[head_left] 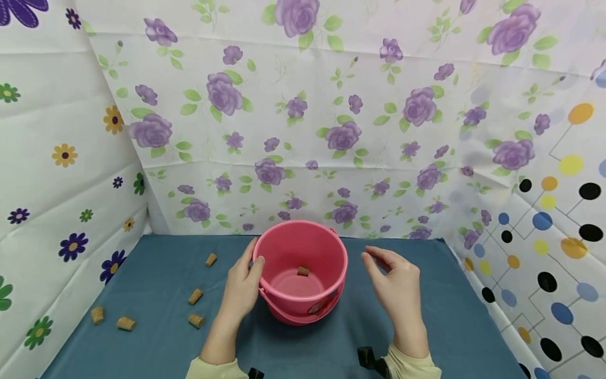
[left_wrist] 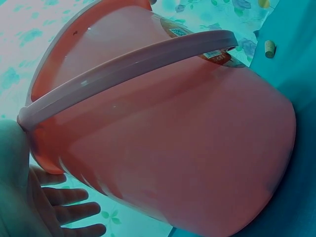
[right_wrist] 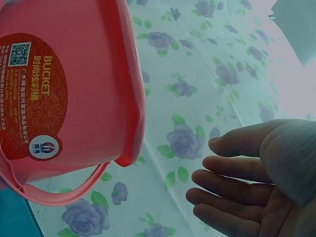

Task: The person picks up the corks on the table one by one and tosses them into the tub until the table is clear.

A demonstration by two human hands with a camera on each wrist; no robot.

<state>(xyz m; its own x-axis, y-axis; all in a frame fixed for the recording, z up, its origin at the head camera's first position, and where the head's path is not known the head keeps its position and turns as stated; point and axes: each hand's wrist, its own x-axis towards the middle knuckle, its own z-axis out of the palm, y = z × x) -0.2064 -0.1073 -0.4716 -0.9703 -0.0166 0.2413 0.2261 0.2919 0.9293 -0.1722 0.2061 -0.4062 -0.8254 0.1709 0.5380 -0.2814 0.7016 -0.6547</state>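
A pink plastic bucket point(head_left: 303, 305) stands upright on the blue cloth, its handle hanging down at the front. My left hand point(head_left: 240, 289) holds the bucket's left rim, with the thumb at the rim and the other fingers along the outside. Inside, on the bucket's bottom, lies one brown cork point(head_left: 303, 270). To the right of the bucket, apart from it, my right hand point(head_left: 396, 281) hovers with loosely bent fingers and nothing in them. In the right wrist view, a red label point(right_wrist: 39, 94) reading BUCKET shows on the bucket's side.
Several corks lie on the blue cloth point(head_left: 156, 273) left of the bucket, among them a cork point(head_left: 195, 296) near my left hand and a cork point(head_left: 97, 315) far left. A flowered curtain point(head_left: 303, 131) closes the back, with patterned sheets on both sides.
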